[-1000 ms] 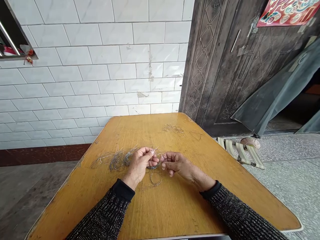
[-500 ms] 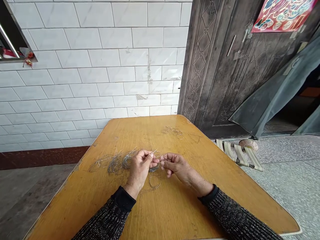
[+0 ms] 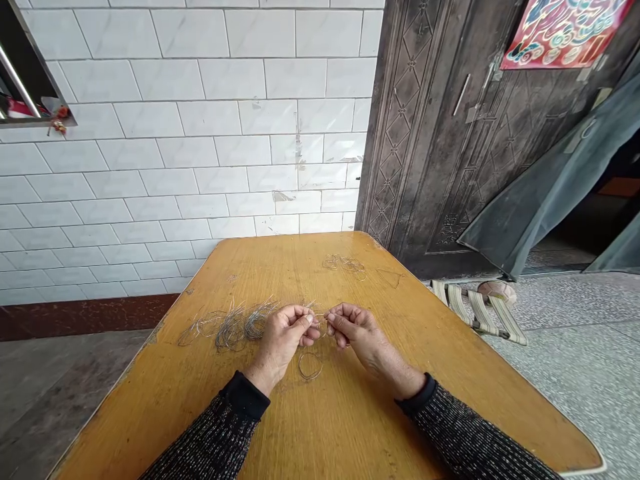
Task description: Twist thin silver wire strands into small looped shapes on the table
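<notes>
Both hands are above the middle of a wooden table, fingertips close together. My left hand pinches a thin wire between thumb and forefinger. From the other side, my right hand pinches the same fine wire, a short stretch of it showing between the fingertips. Just below them lies a single wire ring on the tabletop. Left of my left hand sit coils of grey wire, one of them partly behind the hand. Whatever lies behind the fingers is mostly hidden.
Farther back on the table is a loose tangle of thin wire. A white tiled wall stands behind, with a dark carved door at right. A striped-strap stool is on the floor beside the table's right edge.
My left thumb and fingers have closed in a tighter pinch, and the wire end that stuck up above them no longer shows. The right hand has shifted slightly right.
</notes>
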Motion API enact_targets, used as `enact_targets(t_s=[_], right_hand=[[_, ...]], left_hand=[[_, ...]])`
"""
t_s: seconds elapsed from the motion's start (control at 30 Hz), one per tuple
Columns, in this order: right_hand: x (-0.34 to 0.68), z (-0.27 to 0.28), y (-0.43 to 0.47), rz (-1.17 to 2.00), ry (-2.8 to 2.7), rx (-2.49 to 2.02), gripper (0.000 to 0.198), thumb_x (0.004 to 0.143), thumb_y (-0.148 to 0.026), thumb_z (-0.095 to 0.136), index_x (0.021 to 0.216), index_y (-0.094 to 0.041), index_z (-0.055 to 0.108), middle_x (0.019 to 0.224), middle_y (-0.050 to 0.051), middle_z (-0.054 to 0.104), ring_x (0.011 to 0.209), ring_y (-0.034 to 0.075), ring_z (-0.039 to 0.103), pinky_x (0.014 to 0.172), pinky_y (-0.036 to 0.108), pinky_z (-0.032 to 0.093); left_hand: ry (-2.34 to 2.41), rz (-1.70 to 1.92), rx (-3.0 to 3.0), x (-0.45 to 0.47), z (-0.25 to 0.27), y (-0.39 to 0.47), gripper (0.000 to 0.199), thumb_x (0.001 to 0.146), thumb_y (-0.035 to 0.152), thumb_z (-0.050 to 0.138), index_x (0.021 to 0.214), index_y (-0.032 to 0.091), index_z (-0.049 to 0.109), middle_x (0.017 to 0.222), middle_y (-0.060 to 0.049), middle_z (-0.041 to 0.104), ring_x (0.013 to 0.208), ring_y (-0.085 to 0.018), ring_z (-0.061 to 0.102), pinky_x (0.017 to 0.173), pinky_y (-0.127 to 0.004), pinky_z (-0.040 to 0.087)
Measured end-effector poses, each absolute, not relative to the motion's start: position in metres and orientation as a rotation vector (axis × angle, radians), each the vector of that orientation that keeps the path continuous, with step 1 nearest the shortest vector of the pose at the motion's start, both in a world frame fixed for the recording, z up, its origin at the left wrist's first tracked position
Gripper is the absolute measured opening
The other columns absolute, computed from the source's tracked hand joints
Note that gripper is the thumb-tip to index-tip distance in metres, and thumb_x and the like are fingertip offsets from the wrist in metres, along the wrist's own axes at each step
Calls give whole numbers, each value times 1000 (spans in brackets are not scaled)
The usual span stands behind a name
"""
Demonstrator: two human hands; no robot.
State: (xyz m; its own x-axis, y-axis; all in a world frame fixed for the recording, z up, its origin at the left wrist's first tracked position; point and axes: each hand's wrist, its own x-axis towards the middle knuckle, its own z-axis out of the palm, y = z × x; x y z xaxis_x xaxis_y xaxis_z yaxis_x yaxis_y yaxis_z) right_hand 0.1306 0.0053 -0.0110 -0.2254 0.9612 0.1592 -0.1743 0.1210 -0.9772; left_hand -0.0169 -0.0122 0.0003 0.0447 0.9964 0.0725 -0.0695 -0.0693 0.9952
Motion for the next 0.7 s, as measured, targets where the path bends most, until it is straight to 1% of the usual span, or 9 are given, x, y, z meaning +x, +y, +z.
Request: enact_targets(t_s=[0.1,0.17,0.27,0.43,0.6,0.7], right_hand=[[130,-12,5,1305,-1325,-856,34,65,-46,65,61,-16,50,52,-4,52,35,4,39,38,20,30],[129,-13,5,1292,-1333,-856,34,66,-46,64,60,-16,48,52,-4,51,35,4,39,38,20,30],[127,-14,6,1307,-1359,-863,35,67,-46,64,60,-16,48,50,-4,50,34,3,37,38,19,29],[128,-10,4,1352,-1418,-843,33,68,-46,64,66,-16,51,52,-5,51,36,4,40,39,19,32],[131,-6,1,1386,-1450,-744,30,74,-45,59,71,-16,55,57,-3,53,38,4,41,42,19,34],[132,-8,2,1427,-1421,-700,28,75,-44,59,74,-15,57,61,-2,55,40,4,43,42,19,35]], left_hand=[[1078,1244,1177,-14,-1,-13,14,67,25,63,74,14,57,70,-4,64,56,-11,59,51,-21,44],[1104,1232,1186,-12,-1,-13,12,66,21,62,72,15,54,65,-2,62,55,-11,59,50,-20,43],[1181,1235,1270,-11,0,-12,8,66,17,58,69,16,50,58,2,57,52,-10,57,48,-19,42],[1228,1311,1455,-17,0,-8,2,68,15,50,68,17,50,57,5,50,47,-8,50,46,-19,41],[1210,1338,1449,-18,0,-8,2,67,18,51,69,17,50,59,4,52,49,-9,52,47,-20,43],[1178,1353,1378,-17,0,-9,2,66,16,52,68,17,51,59,3,53,50,-9,53,48,-20,43]])
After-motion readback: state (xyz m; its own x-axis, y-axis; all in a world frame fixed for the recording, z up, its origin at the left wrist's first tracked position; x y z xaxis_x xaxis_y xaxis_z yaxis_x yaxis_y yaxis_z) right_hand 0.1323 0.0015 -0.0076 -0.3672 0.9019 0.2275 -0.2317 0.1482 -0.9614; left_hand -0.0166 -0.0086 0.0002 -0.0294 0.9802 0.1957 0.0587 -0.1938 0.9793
